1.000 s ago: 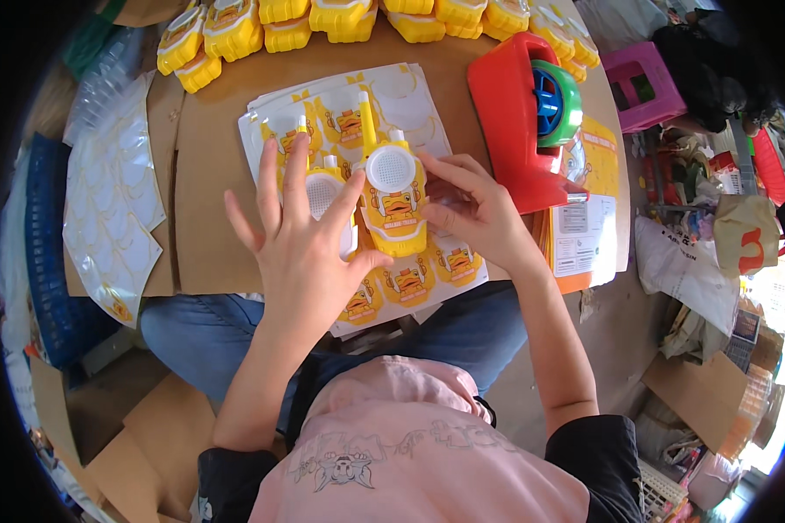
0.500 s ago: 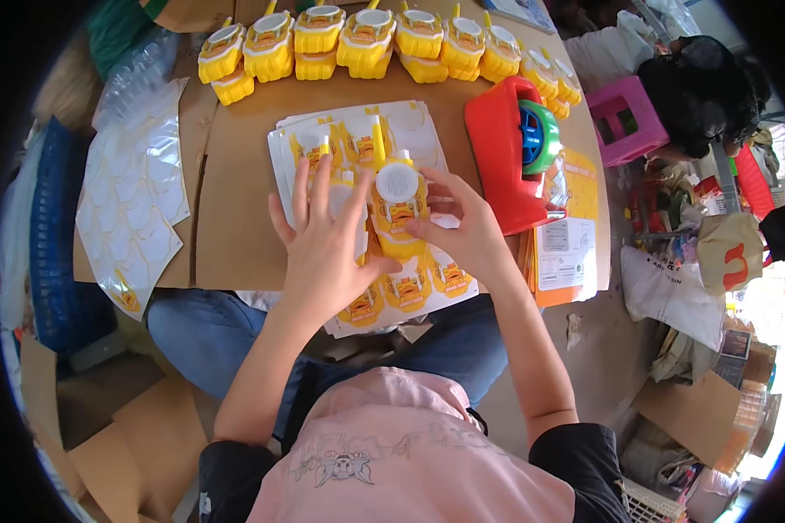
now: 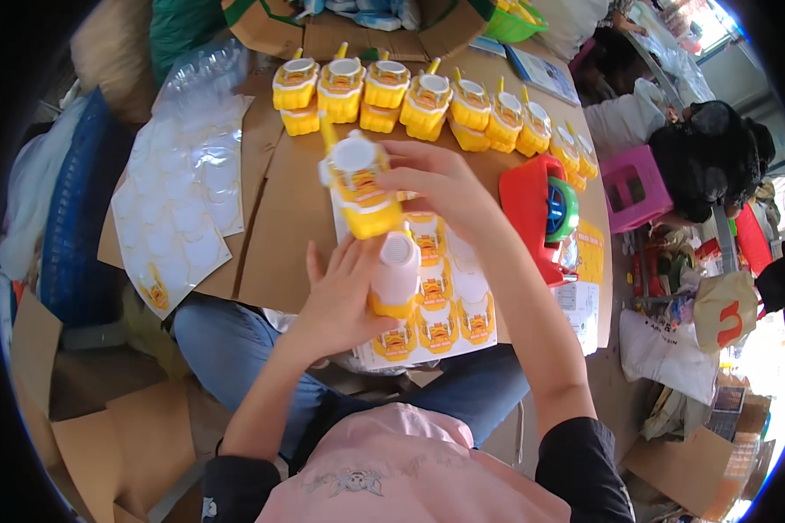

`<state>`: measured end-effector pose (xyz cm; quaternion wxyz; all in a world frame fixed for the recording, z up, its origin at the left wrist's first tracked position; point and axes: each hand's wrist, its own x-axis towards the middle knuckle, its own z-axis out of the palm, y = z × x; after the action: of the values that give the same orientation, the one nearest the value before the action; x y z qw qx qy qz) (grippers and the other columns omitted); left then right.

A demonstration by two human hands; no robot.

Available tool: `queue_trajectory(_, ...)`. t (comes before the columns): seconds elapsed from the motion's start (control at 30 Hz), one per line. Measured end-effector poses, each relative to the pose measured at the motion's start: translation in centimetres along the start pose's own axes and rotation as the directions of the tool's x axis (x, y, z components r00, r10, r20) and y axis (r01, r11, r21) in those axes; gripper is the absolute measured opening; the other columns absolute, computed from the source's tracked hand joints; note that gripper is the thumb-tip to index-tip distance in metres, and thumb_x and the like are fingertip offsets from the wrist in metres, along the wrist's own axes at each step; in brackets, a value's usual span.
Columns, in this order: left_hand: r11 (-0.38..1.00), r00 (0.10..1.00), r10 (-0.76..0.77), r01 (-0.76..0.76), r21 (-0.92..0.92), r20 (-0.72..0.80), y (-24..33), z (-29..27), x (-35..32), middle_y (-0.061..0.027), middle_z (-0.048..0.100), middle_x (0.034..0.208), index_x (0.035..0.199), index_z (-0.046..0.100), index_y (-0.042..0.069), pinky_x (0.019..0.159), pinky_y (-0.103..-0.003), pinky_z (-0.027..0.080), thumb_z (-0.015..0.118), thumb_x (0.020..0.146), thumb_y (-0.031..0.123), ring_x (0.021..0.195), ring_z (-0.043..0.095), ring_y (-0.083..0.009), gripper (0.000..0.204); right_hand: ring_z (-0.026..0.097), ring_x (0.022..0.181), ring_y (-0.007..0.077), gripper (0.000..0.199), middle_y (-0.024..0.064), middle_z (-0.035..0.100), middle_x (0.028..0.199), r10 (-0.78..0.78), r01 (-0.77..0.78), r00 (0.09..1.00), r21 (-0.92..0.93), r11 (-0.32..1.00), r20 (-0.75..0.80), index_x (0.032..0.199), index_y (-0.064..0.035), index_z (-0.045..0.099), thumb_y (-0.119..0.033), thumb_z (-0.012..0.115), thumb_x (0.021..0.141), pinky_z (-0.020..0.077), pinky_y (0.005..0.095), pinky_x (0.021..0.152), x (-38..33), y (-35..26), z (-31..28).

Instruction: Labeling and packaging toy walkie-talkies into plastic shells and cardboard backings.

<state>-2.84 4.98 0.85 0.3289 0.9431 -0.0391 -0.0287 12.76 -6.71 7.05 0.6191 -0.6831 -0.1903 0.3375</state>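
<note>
My right hand (image 3: 436, 185) is closed on a yellow toy walkie-talkie (image 3: 364, 196). The toy is raised above the cardboard, blurred a little, with a white round speaker, a yellow antenna and a cartoon sticker on its front. Below it, my left hand (image 3: 344, 292) is wrapped round a second toy walkie-talkie (image 3: 398, 277), whose white front shows no sticker. Under that hand lie sheets of cartoon stickers (image 3: 436, 324), with some blank white shapes among the printed ones. At the far side, several stickered walkie-talkies (image 3: 430, 98) stand in a stacked, curved row.
A red tape dispenser (image 3: 523, 213) with a green and blue wheel stands at the right. Used sticker backing sheets (image 3: 174, 209) lie at the left. Beyond the row is an open cardboard box (image 3: 349, 37). A pink stool (image 3: 637, 187) is off to the right.
My right hand has lifted the stickered walkie-talkie up and left, toward the far row. My left hand has drawn nearer with the plain one. The view has shifted, showing more of the far side.
</note>
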Motion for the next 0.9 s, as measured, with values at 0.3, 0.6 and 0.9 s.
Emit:
queue_trajectory(0.3,0.996,0.981,0.054,-0.065,-0.054,-0.187,-0.5,1.9,-0.4,-0.0148,0.03,0.142,0.144,0.015,0.007,0.105,-0.063,0.007,0.082,0.059,0.029,0.135,0.025,-0.0315,0.111,0.061,0.078,0.0101,0.042,0.0062,0.068,0.087,-0.129,0.153,0.988,-0.527,0.836,0.082,0.112,-0.0023,0.064,-0.019,0.071,0.074,0.0502,0.0244,0.066,11.0,2.9,2.2)
queue_trajectory(0.6,0.993,0.914,0.064,-0.097,-0.062,-0.401,-1.4,0.7,-0.9,-0.0159,0.043,0.132,0.14,0.025,0.002,0.106,-0.06,0.01,0.085,0.05,0.041,0.126,0.04,-0.0293,0.114,0.062,0.093,0.0203,0.035,0.0133,0.062,0.104,-0.498,0.254,0.807,-0.576,0.777,-0.317,0.115,-0.0018,0.059,-0.008,0.065,0.081,0.0528,0.0275,0.073,-3.3,5.9,-3.3)
queue_trajectory(0.9,0.967,0.878,0.232,-0.257,-0.002,-0.417,-0.4,0.9,1.7,-0.0164,0.044,0.132,0.14,0.028,0.006,0.105,-0.058,0.02,0.084,0.054,0.036,0.124,0.041,-0.0327,0.107,0.059,0.095,0.0287,0.038,0.0158,0.056,0.115,-0.5,0.06,0.795,-0.777,0.626,-0.342,0.121,0.0,0.053,0.0,0.06,0.083,0.0493,0.0324,0.08,-13.2,9.9,-4.3)
